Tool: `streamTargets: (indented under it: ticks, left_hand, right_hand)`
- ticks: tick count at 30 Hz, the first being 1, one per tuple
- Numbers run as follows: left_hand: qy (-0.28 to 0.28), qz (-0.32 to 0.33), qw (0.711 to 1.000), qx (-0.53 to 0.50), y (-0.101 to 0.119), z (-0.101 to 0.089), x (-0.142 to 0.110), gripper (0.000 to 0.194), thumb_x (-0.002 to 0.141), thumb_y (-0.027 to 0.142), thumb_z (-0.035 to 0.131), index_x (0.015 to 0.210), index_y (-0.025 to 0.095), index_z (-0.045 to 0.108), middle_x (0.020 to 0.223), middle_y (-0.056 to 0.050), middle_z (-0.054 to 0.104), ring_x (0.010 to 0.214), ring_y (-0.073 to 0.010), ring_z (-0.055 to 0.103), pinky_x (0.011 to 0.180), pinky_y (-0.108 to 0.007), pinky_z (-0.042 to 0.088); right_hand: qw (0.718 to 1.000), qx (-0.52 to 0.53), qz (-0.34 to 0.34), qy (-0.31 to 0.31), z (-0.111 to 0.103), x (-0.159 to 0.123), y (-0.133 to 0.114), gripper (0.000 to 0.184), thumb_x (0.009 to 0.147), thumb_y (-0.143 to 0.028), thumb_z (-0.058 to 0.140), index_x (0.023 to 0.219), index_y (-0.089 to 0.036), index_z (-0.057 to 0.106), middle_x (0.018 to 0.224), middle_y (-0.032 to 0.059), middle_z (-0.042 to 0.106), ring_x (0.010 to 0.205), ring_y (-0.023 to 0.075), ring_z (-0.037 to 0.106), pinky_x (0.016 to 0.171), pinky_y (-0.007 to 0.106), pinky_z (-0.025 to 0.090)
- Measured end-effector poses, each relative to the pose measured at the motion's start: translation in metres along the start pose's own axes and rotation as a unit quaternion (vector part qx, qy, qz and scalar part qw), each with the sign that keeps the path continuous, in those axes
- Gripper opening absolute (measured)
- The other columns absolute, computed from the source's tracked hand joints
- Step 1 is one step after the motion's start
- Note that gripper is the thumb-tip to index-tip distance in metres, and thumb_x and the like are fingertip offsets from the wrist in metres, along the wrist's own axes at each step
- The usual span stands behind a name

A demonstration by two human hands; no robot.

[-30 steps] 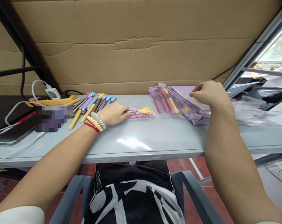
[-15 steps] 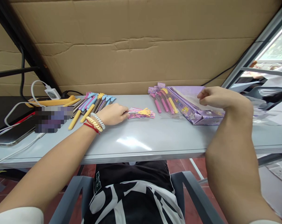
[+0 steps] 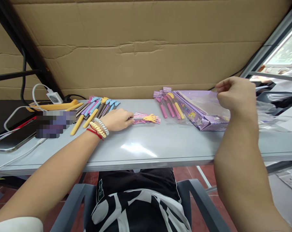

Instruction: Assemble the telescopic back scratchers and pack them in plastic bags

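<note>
My left hand (image 3: 118, 119) is closed round a back scratcher with a thin metal rod and a yellow hand-shaped head (image 3: 150, 118). The head lies over a small stack of pink printed cards (image 3: 140, 121) on the table. Left of that hand, several more back scratchers (image 3: 95, 111) with coloured handles are fanned out. My right hand (image 3: 237, 93) is closed, thumb and fingers together, above the right end of a purple printed box (image 3: 196, 111). Its fingertips face away, so what they hold, if anything, is hidden. Clear plastic (image 3: 219, 108) shows just below it.
Pink and yellow back scratchers with cards (image 3: 170, 104) lie left of the box. Crumpled clear bags (image 3: 269, 112) sit right of my right arm. A phone (image 3: 15, 137), white cables and a charger (image 3: 55, 96) occupy the left end. A cardboard panel (image 3: 136, 71) stands behind the table.
My right hand has moved rightward across the purple box and has now risen a little. My left hand stays in place with the back scratcher, which has tipped slightly.
</note>
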State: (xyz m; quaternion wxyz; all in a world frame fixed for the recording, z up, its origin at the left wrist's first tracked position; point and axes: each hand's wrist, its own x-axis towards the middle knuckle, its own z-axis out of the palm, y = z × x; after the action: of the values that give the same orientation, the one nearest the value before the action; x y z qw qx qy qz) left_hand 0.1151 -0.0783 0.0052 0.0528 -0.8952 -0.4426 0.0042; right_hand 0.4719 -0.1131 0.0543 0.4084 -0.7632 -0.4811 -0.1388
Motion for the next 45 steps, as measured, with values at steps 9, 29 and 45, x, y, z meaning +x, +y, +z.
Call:
streamTargets:
  ticks: [9,29,45]
  left_hand:
    - [0.013,0.006,1.0,-0.01,-0.002,0.001,0.0,0.043,0.092,0.044,0.034,0.104,0.021,0.069,0.091,-0.01,0.072,0.08,-0.0241,0.066,0.067,-0.032,0.044]
    - [0.284,-0.273,0.916,-0.08,-0.02,-0.012,-0.003,0.04,0.094,0.035,0.029,0.101,0.018,0.064,0.089,-0.014,0.073,0.085,-0.031,0.065,0.068,-0.038,0.045]
    - [0.204,0.051,0.97,-0.118,0.006,0.006,0.005,0.041,0.093,0.032,0.032,0.114,0.013,0.062,0.104,-0.012,0.07,0.094,-0.0245,0.064,0.082,-0.034,0.046]
  right_hand:
    - [0.949,0.115,-0.237,0.175,0.015,-0.024,-0.035,0.017,0.067,-0.004,0.048,0.074,-0.018,0.056,0.08,0.0104,0.064,0.077,0.0184,0.059,0.072,0.032,0.047]
    - [0.724,0.243,-0.645,-0.028,0.074,-0.103,-0.094,0.027,0.079,-0.002,0.043,0.09,-0.022,0.057,0.082,0.0052,0.06,0.075,0.0155,0.054,0.066,0.028,0.046]
    - [0.797,0.198,-0.515,-0.248,0.088,-0.098,-0.085,0.062,0.087,-0.035,0.053,0.144,-0.012,0.039,0.126,0.0177,0.062,0.099,0.0229,0.064,0.087,0.036,0.048]
